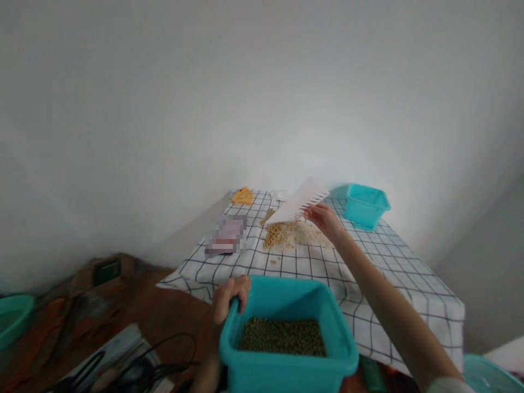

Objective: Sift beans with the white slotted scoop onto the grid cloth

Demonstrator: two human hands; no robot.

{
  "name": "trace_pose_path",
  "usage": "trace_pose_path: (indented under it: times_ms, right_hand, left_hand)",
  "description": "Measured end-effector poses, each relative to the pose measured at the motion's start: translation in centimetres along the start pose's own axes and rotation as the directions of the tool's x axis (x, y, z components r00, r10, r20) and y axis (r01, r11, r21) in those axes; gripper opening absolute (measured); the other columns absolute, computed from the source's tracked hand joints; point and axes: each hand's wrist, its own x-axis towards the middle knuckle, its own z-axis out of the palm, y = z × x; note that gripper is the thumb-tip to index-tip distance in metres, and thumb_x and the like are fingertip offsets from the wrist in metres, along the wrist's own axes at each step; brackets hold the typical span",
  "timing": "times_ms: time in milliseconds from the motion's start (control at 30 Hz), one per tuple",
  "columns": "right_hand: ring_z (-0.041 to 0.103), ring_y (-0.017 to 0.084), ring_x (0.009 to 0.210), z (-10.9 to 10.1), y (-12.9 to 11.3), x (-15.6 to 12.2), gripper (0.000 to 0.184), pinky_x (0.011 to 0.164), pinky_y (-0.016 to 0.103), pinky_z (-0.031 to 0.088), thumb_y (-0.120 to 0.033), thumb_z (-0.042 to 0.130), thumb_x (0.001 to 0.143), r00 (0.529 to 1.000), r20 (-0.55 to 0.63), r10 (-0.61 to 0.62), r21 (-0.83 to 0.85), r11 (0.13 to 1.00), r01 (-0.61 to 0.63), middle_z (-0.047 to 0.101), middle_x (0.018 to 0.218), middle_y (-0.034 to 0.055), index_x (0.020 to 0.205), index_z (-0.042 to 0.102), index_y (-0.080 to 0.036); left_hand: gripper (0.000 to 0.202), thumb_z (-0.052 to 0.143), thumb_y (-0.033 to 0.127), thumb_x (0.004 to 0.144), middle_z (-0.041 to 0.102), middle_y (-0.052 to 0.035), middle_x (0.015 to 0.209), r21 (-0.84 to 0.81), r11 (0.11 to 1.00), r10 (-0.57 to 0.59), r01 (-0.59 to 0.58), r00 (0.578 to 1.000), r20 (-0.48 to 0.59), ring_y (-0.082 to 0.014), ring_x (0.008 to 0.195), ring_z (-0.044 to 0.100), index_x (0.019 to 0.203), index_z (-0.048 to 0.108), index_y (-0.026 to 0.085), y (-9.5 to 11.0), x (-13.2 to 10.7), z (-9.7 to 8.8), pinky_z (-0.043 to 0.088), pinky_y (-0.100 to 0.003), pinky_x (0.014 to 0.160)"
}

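My left hand [231, 297] is closed over the left rim of a turquoise plastic tub [282, 357] in front of me. A layer of small dark green beans [283, 335] covers the tub's bottom. Out over the table, my right hand [323, 218] pinches a thin white sheet [297, 202] by its slotted right edge, with the sheet tilted. Below it, yellowish round beans [277, 236] lie in a loose heap on the checked cloth, beside a spread of pale grains [313, 233]. The sheet hides part of these heaps.
A second turquoise tub [365, 206] stands at the table's back right. At the back left lies a yellow cloth-like item [243, 196]; a blurred-out flat object [226, 236] is nearer. A green basin [15, 316], cables and boxes sit on the floor to the left.
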Motion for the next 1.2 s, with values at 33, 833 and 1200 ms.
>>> trace_pose_path:
  times_ms: [33, 833, 1200]
  right_hand:
    - [0.062, 0.014, 0.065, -0.3, -0.2, -1.2, 0.024, 0.067, 0.029, 0.056, -0.037, 0.084, 0.070, 1.000, -0.012, 0.012, -0.016, 1.000, -0.012, 0.071, 0.080, 0.0025, 0.082, 0.071, -0.021]
    - [0.054, 0.011, 0.040, 0.3, 1.7, -7.6, 0.034, 0.038, 0.022, 0.041, -0.048, 0.079, 0.075, 0.960, 0.166, 0.223, -0.338, 0.928, -0.157, 0.066, 0.057, 0.0022, 0.078, 0.067, -0.017]
    - [0.050, 0.009, 0.044, -0.1, 1.2, -8.8, 0.029, 0.042, 0.022, 0.043, -0.043, 0.080, 0.077, 0.926, 0.243, 0.290, -0.231, 0.944, -0.235, 0.068, 0.068, 0.0026, 0.084, 0.067, -0.019]
  left_hand:
    - [0.070, 0.032, 0.044, 0.105, 0.047, -0.0030, 0.039, 0.001, 1.000, -0.001, 0.001, 1.000, -0.003, -0.0201, 0.046, 0.043, 0.042, 0.050, 0.022, 0.1, 0.1, 0.1, 0.037, -0.039, 0.061]
    - [0.071, 0.030, 0.046, 0.105, 0.047, -0.0034, 0.037, 0.083, 0.997, 0.002, 0.000, 1.000, -0.026, -0.0204, 0.044, 0.043, 0.039, 0.047, 0.023, 0.9, 0.4, 0.5, 0.039, -0.039, 0.059]
    - [0.068, 0.031, 0.041, 0.105, 0.046, -0.0026, 0.041, 0.045, 0.999, -0.002, 0.004, 0.999, -0.048, -0.0193, 0.047, 0.043, 0.042, 0.045, 0.021, 0.7, -0.1, 0.8, 0.038, -0.038, 0.060]
